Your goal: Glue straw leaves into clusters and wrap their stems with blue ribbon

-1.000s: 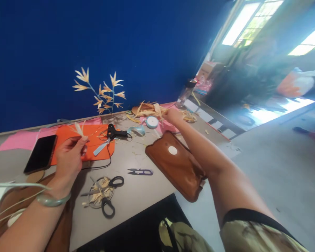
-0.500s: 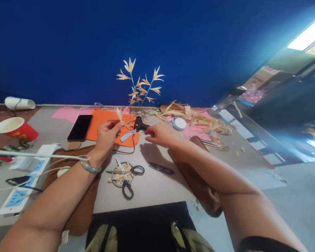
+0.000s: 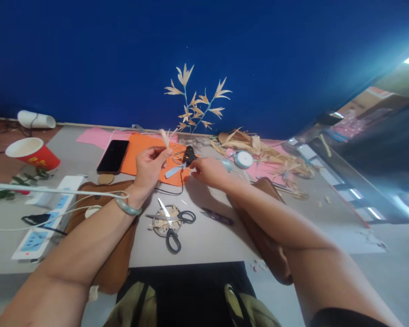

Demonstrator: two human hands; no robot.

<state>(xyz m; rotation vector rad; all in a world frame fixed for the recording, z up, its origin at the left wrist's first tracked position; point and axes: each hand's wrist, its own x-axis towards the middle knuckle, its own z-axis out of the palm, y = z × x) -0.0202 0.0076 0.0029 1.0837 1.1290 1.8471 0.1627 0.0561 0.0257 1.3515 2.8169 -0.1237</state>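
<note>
— Where are the hands right now?

— I've got the left hand (image 3: 150, 164) up over the flat orange felt sheet (image 3: 140, 143), thumb and fingertips pinched tight on a small pale straw flower (image 3: 166, 136), petals pointing up. The right hand (image 3: 207, 171) hovers just beside it, fingers drawn together next to the black glue gun (image 3: 189, 155) that lies on the felt. Whether those fingers pinch anything, I cannot tell; they curl away from me.

— How far along does it look?

— Partway, by my reading. One tall branch of straw flowers on a blue stem (image 3: 197, 102) stands against the deep blue wall (image 3: 88, 59) and looks finished. The flower in the left hand is shaped but joined to no stem that I can see. Plenty of raw stuff waits: a loose heap of dried tan husk strips (image 3: 259, 149) at the far right of the grey tabletop (image 3: 204, 240), with a round roll of light blue ribbon (image 3: 243, 160) just in front of it.

— Cutting tools?

— Both down. The black-handled scissors (image 3: 170, 227) lie across a little round pile of clippings (image 3: 158, 223), the dark thread snips (image 3: 218, 217) near them, neither touched.
</note>
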